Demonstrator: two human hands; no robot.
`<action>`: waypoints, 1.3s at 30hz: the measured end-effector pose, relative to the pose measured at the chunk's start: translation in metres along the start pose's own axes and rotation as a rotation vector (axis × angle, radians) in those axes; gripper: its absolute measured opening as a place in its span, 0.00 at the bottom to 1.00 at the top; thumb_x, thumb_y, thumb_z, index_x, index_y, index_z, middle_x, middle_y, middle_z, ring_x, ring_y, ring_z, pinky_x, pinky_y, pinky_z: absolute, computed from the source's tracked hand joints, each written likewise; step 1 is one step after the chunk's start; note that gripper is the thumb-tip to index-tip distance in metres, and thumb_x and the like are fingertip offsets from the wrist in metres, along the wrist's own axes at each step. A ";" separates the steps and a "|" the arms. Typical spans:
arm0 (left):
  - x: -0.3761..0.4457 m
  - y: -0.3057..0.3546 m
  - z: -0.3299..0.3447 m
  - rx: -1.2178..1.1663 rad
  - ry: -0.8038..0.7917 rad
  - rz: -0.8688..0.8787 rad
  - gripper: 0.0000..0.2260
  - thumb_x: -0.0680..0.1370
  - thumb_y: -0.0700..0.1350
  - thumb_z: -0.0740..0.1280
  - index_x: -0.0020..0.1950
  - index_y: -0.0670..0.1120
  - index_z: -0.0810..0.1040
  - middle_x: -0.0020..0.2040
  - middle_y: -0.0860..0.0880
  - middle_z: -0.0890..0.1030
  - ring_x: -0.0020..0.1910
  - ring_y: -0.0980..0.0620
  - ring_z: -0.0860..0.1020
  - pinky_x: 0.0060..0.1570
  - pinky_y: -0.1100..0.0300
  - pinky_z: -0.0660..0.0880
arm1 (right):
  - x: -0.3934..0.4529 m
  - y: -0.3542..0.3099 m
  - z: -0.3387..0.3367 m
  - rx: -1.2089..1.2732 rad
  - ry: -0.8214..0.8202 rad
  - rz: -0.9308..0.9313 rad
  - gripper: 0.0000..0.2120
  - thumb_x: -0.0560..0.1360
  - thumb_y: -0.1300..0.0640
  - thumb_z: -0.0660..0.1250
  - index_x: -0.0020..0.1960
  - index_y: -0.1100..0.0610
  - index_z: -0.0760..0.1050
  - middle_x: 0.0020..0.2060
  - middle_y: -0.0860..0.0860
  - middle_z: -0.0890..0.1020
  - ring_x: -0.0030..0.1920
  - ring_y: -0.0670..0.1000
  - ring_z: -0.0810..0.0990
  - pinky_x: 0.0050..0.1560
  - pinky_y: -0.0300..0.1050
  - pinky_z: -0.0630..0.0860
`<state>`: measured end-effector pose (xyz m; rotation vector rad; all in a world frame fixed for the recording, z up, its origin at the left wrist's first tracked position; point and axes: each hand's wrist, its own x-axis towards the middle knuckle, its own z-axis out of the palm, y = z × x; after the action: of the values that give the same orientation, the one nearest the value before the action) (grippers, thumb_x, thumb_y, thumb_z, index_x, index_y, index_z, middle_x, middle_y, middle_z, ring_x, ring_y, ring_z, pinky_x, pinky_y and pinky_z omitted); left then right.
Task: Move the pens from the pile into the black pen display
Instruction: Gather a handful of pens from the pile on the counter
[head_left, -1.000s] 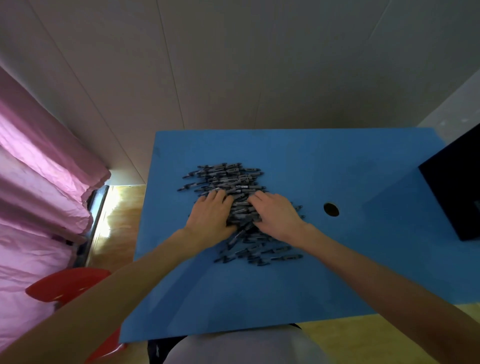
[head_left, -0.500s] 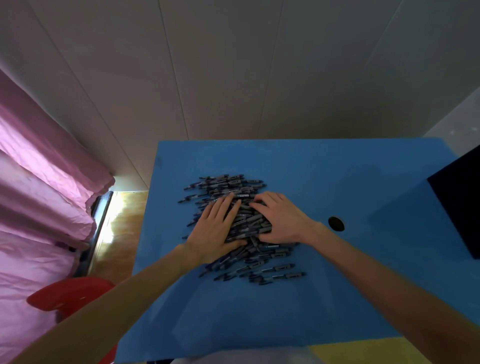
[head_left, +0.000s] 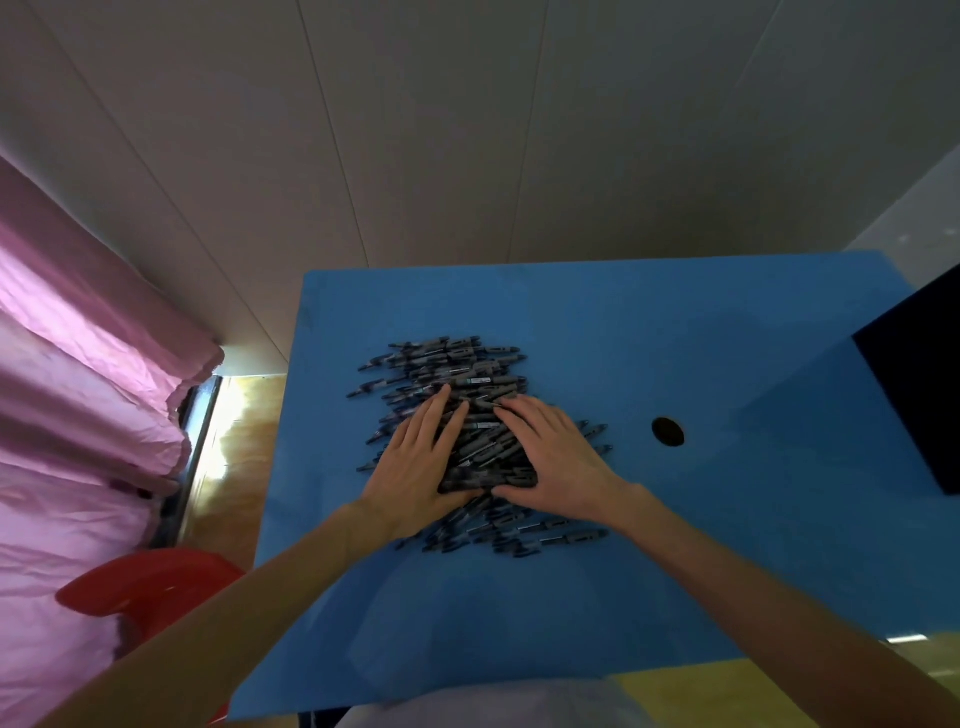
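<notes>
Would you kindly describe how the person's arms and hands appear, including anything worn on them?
Both arms are bare up to the frame edge, with no sleeves in view. The left hand and right hand carry no gloves, and no rings, watch or bracelet can be seen on fingers or wrists.

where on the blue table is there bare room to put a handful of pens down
Bare blue tabletop lies along the near edge, below the pile of grey pens, and between the round hole and the black pen display. It is crowded mid-left, where left hand and right hand rest on the pile.

pens (head_left: 457, 374) on table (head_left: 675, 571), display (head_left: 919, 384) right
</notes>
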<state>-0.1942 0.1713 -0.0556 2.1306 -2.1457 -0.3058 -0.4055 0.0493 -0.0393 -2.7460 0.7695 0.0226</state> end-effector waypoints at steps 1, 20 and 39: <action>-0.001 0.000 0.000 0.005 -0.001 -0.002 0.47 0.77 0.72 0.59 0.83 0.47 0.40 0.82 0.46 0.35 0.82 0.44 0.44 0.80 0.46 0.49 | -0.002 -0.002 0.001 0.005 0.020 0.013 0.48 0.74 0.30 0.64 0.82 0.55 0.50 0.81 0.51 0.53 0.81 0.53 0.48 0.81 0.52 0.47; 0.003 -0.003 -0.005 -0.030 0.010 -0.011 0.47 0.76 0.73 0.59 0.84 0.49 0.45 0.83 0.47 0.48 0.82 0.44 0.51 0.80 0.45 0.52 | -0.008 0.013 -0.005 0.033 0.113 0.045 0.33 0.78 0.55 0.69 0.80 0.52 0.62 0.75 0.50 0.68 0.75 0.53 0.65 0.76 0.53 0.62; -0.084 0.015 0.018 -0.385 0.192 -0.440 0.51 0.73 0.77 0.58 0.83 0.48 0.42 0.83 0.50 0.41 0.82 0.47 0.45 0.80 0.46 0.52 | -0.075 0.009 0.026 0.264 0.248 0.423 0.50 0.74 0.27 0.60 0.83 0.55 0.48 0.82 0.51 0.51 0.82 0.51 0.48 0.81 0.52 0.49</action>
<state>-0.2111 0.2560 -0.0643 2.2597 -1.3682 -0.4801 -0.4728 0.0876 -0.0592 -2.3200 1.3055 -0.3128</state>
